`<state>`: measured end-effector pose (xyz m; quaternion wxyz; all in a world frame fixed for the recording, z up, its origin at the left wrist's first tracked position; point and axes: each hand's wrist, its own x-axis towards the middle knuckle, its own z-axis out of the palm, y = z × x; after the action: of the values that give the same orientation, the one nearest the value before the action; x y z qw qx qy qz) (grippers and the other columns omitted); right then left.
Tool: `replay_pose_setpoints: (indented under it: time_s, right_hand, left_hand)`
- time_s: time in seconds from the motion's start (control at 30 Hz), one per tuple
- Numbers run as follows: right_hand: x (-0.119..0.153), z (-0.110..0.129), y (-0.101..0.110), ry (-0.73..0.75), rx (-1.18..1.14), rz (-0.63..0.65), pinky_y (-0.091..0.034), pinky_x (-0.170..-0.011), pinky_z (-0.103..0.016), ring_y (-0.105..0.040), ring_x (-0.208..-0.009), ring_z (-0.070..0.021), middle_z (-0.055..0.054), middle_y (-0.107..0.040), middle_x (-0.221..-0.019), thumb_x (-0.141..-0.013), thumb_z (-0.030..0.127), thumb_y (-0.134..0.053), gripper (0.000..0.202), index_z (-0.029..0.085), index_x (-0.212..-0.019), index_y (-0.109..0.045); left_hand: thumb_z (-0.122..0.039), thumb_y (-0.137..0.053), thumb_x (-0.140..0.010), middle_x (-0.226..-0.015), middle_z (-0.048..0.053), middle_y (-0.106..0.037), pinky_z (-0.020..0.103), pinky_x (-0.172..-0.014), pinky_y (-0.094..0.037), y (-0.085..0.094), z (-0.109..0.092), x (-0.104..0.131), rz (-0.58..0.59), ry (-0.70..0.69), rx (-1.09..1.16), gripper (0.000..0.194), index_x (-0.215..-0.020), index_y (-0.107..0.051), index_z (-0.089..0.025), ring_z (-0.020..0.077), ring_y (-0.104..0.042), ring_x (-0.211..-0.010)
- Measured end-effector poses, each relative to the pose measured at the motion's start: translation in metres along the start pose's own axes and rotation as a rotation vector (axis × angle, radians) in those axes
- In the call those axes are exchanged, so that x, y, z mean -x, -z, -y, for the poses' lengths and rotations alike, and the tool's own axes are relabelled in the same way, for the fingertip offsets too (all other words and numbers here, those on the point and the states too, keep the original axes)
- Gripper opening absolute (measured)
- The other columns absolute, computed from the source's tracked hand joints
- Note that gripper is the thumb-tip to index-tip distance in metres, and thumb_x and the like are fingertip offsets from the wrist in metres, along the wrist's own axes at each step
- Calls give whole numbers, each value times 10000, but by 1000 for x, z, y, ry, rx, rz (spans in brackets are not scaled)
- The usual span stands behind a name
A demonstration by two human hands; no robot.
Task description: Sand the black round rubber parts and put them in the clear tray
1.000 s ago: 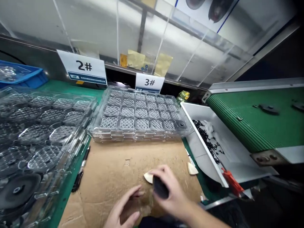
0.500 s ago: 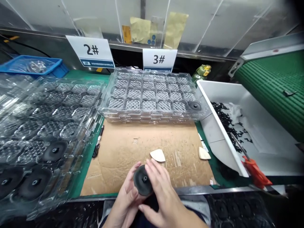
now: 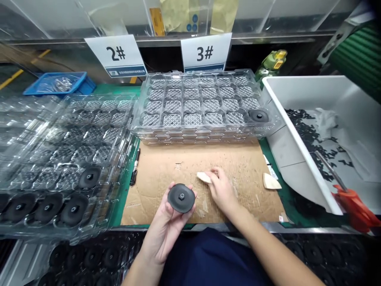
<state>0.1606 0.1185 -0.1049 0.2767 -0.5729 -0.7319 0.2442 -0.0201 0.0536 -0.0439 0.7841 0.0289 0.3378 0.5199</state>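
Note:
My left hand grips a round black disc-shaped part by its edge, its face with a small raised hub turned up. To its right, my right hand pinches a cream-coloured wedge-shaped pad just above the cardboard sheet. A second cream pad lies at the right end of the cardboard. Beyond my hands stands a stack of clear plastic trays, with one black disc in its front right pocket.
Clear trays on the left hold several black discs. A white bin with small black pieces stands right, orange-handled pliers or cutters at its edge. A black pen lies left; a blue basket sits behind.
My right hand has left the black disc, reached forward and right, and taken hold of the nearer cream pad. The left hand now holds the disc alone. The view has shifted.

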Motion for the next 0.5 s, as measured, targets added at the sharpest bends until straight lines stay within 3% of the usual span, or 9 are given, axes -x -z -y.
replay_pose_setpoints:
  time_s: [0.13,0.33,0.43,0.5]
  right_hand:
    - [5,12,8,39,-125,28,-492,-804,-355,-586,-929,-192,-72,-614,-1025,-904,246,-422,291,224,-1162,-555]
    - [34,26,15,81,-227,164,-511,-701,-275,-620,-775,-143,-18,-670,-848,-875,181,-476,227,228,-1030,-635]
    - [22,49,37,23,-247,84,-489,-734,-269,-607,-878,-144,-32,-650,-998,-885,183,-462,262,221,-1113,-584]
    - [13,73,54,87,-273,-22,-453,-805,-296,-575,-960,-158,-47,-619,-1094,-884,183,-460,301,204,-1175,-535]
  left_hand:
    - [-358,-592,-802,-1230,115,-591,363,-1009,-403,-3,4,-3,-76,-30,120,678,-1379,-241,-305,273,-498,-1189]
    - [-215,-443,-889,-1160,105,-632,348,-989,-437,-4,2,-5,-161,-26,199,461,-1345,-373,-236,246,-542,-1145]
    - [-237,-526,-848,-1135,75,-646,339,-979,-448,-9,6,-9,-137,-59,151,453,-1295,-452,-249,230,-557,-1125]
    - [-239,-566,-827,-1116,69,-653,319,-966,-456,-16,10,-10,-82,-94,71,451,-1271,-484,-247,207,-573,-1100]
